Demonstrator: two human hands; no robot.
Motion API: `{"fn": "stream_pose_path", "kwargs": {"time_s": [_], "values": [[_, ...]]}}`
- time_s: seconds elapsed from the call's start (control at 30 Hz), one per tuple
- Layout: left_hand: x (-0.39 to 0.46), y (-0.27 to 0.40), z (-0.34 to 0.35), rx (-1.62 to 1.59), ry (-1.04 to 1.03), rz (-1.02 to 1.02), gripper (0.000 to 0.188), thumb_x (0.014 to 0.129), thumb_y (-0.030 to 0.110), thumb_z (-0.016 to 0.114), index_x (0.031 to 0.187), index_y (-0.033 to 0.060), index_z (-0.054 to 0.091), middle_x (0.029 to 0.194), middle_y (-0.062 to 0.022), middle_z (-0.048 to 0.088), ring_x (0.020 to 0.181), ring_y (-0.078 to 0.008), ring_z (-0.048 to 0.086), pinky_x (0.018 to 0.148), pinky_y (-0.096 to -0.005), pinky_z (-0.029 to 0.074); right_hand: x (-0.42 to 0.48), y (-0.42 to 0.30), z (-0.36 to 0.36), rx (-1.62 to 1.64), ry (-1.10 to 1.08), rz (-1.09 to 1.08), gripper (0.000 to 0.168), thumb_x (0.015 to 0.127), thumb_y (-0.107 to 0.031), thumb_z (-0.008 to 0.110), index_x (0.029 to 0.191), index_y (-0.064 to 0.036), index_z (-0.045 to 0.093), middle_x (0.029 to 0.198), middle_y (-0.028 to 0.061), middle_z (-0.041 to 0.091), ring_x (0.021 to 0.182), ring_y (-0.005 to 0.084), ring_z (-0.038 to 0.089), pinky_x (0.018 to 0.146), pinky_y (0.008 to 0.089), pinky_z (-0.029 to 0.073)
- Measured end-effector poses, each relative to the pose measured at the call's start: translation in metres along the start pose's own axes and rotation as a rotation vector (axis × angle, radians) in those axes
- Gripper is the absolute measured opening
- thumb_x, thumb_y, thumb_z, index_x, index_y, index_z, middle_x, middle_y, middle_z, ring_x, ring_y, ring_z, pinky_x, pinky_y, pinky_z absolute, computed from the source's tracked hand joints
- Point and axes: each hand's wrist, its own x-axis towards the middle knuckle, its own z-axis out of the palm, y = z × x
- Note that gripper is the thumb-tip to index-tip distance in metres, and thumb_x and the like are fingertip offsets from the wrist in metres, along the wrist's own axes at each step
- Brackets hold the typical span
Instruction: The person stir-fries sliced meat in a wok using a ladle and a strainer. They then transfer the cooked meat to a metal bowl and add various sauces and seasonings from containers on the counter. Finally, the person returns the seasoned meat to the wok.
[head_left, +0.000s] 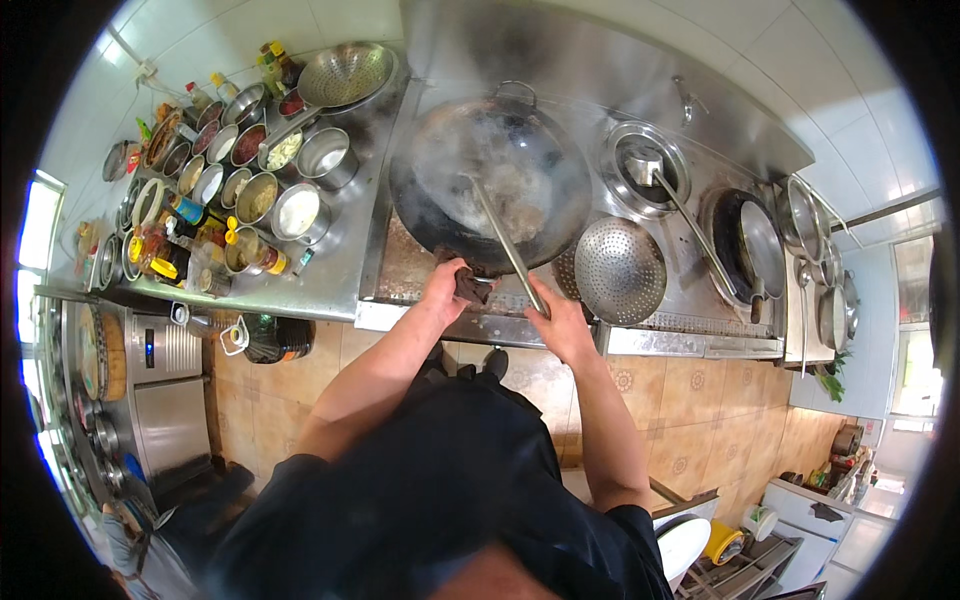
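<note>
A large black wok (420, 206) stands on the stove in front of me, with steam over the pale, brownish food (517, 214) in it. My left hand (444, 291) grips a dark cloth (474, 286) at the wok's near handle. In my right hand (559, 319) is the long metal handle of a cooking utensil (501, 232); it slants up and left into the wok, and its head is hidden in the steam and food. A round perforated metal strainer (621, 270) lies just right of the wok, close to my right hand.
Left of the wok, a steel counter (341, 266) holds metal seasoning pots, sauce bottles and a perforated strainer (349, 75) at the back. On the right are a pot (611, 169) with a ladle (694, 229) and stacked pans (761, 240). Large bottles (277, 337) stand below the counter.
</note>
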Motion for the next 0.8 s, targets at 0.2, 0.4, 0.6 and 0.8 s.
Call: {"fn": "stream_pose_path", "kwargs": {"time_s": [0.2,0.4,0.6,0.8], "values": [[0.001,0.001,-0.002,0.020,0.037,-0.030,0.021,0.101,0.015,0.042,0.107,-0.0046,0.046,0.112,-0.0266,0.062,0.100,-0.0424,0.067,0.091,-0.0539,0.059,-0.056,-0.002,-0.033,0.103,-0.096,0.058,0.059,0.088,-0.015,0.070,0.144,-0.014,0.051,0.121,0.0237,0.064,0.102,0.0409,0.063,0.088,0.0424,0.052],[-0.004,0.002,0.005,-0.019,0.035,-0.012,0.016,0.097,0.012,0.043,0.101,-0.0035,0.044,0.120,-0.0289,0.052,0.108,-0.0528,0.062,0.087,-0.0528,0.062,-0.102,-0.016,-0.057,0.236,-0.035,0.406,0.055,0.090,-0.013,0.070,0.142,-0.014,0.054,0.083,0.0121,0.065,0.058,0.0180,0.060,0.057,0.0323,0.050],[-0.001,0.002,0.001,-0.002,0.039,-0.026,0.016,0.096,0.013,0.043,0.099,-0.0029,0.044,0.119,-0.0283,0.051,0.109,-0.0541,0.060,0.088,-0.0524,0.062,-0.112,-0.027,-0.048,0.775,0.158,0.286,0.058,0.098,-0.007,0.062,0.150,0.001,0.038,0.059,-0.0036,0.043,0.044,0.0058,0.042,0.039,0.0243,0.035],[-0.007,0.004,0.009,0.016,0.046,-0.030,0.019,0.098,0.014,0.043,0.103,-0.0046,0.044,0.118,-0.0286,0.054,0.106,-0.0525,0.062,0.089,-0.0531,0.060,-0.118,-0.022,-0.045,0.789,0.115,0.408,0.055,0.099,-0.008,0.059,0.149,0.000,0.039,0.056,-0.0032,0.042,0.040,0.0058,0.038,0.035,0.0255,0.033]]}}
